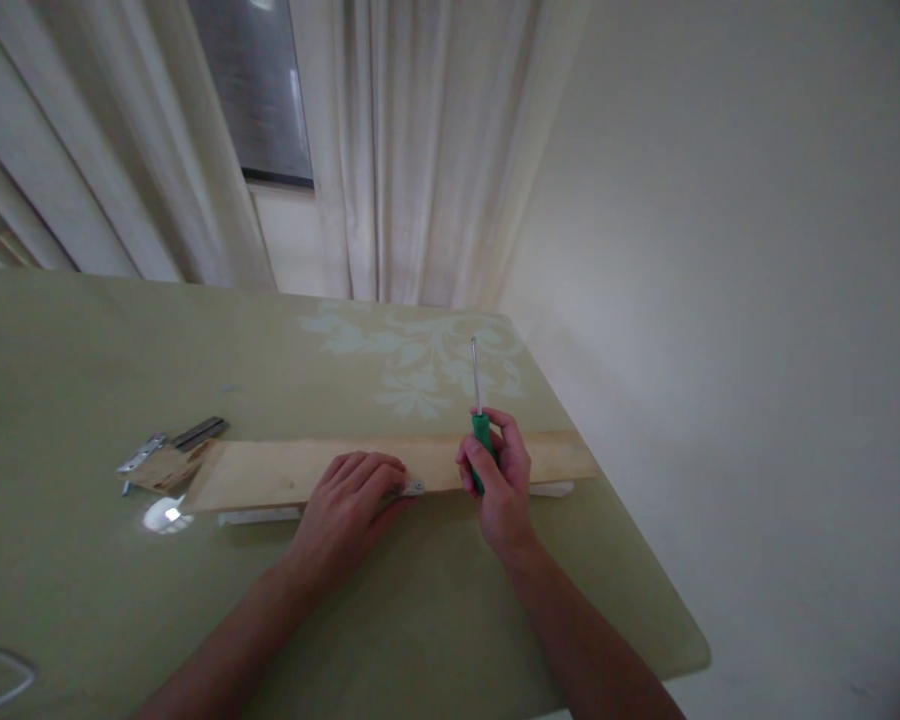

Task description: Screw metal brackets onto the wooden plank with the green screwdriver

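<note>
A long, pale wooden board [262, 470] lies across the table, raised on white pieces [259, 516] that show under its near edge. My left hand [352, 505] rests on the board's near edge, fingers on top and thumb lower down. It pinches a small metal plate with holes [414, 488], part of which is hidden by the fingertips. In my right hand [502, 475] is a screwdriver with a green handle [481, 430]. Its metal shaft points up and away, with the tip in the air beyond the board.
Left of the board lie a scrap of wood [163, 468], a silver metal piece with holes [141, 453] and a dark metal strip [200, 433]. The greenish table [82, 360] ends at the right beside a pale wall [735, 280]. A white cord [7, 655] curves at lower left.
</note>
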### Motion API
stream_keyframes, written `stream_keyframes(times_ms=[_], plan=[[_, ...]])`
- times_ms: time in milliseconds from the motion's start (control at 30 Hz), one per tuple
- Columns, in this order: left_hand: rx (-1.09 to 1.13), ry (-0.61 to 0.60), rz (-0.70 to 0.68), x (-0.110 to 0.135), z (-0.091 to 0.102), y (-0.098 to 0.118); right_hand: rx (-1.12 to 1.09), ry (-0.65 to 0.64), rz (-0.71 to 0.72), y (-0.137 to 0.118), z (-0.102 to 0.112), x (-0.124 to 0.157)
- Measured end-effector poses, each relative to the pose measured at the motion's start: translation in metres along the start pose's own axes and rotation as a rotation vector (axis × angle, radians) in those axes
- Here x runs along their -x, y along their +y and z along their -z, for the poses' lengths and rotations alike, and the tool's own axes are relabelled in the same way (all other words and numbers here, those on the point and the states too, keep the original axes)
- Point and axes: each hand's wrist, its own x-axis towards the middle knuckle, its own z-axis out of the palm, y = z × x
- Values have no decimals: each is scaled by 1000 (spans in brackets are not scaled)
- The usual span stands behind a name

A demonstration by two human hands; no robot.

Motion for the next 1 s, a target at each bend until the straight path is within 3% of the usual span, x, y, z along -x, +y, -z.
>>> stream_keyframes(times_ms=[267, 800, 1000], plan=[[-43, 37, -3, -2, 0, 0, 4, -4, -4, 2, 0, 0], [-20, -34, -59, 1, 1, -4, -1, 6, -8, 1, -1, 1], [-20, 78, -5, -2, 1, -2, 2, 1, -6, 3, 0, 0]])
